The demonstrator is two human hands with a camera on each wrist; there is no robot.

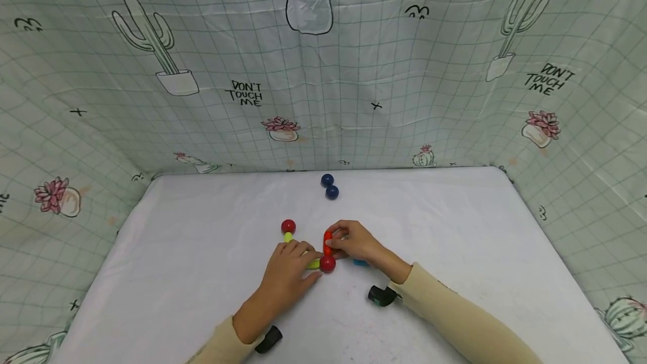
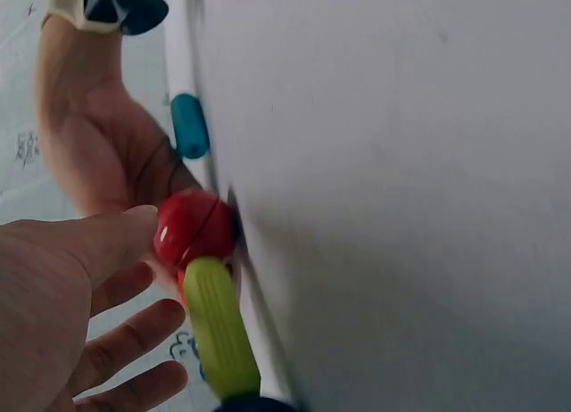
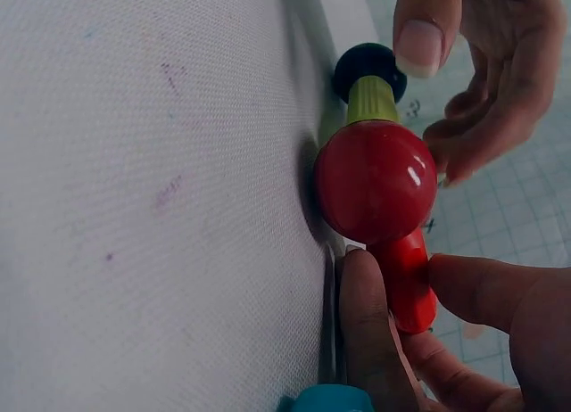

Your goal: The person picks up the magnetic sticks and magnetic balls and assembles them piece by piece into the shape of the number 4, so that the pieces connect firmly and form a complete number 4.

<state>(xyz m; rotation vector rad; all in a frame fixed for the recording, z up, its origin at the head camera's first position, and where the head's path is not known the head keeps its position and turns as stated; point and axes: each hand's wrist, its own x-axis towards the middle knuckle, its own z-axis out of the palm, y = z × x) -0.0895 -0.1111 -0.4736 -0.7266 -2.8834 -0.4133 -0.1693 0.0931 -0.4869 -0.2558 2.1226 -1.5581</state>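
Observation:
My right hand (image 1: 354, 239) pinches a short red stick (image 3: 407, 283) between thumb and fingers. The stick's near end is right at a glossy red ball (image 1: 327, 263). From that ball a yellow-green stick (image 2: 219, 327) runs leftward to a dark blue ball (image 3: 370, 71), which the left hand hides in the head view. Another yellow-green stick (image 1: 288, 237) leads out from under the left hand to a second red ball (image 1: 288, 226). My left hand (image 1: 288, 271) hovers over this joined piece, fingers loosely spread, thumb and forefinger on either side of the near red ball.
Two dark blue balls (image 1: 329, 186) lie close together near the table's far edge. A blue stick (image 1: 360, 262) shows partly under the right wrist. Black wrist devices (image 1: 382, 295) sit below both wrists. Patterned cloth (image 1: 354, 72) hangs behind the white table (image 1: 202, 212).

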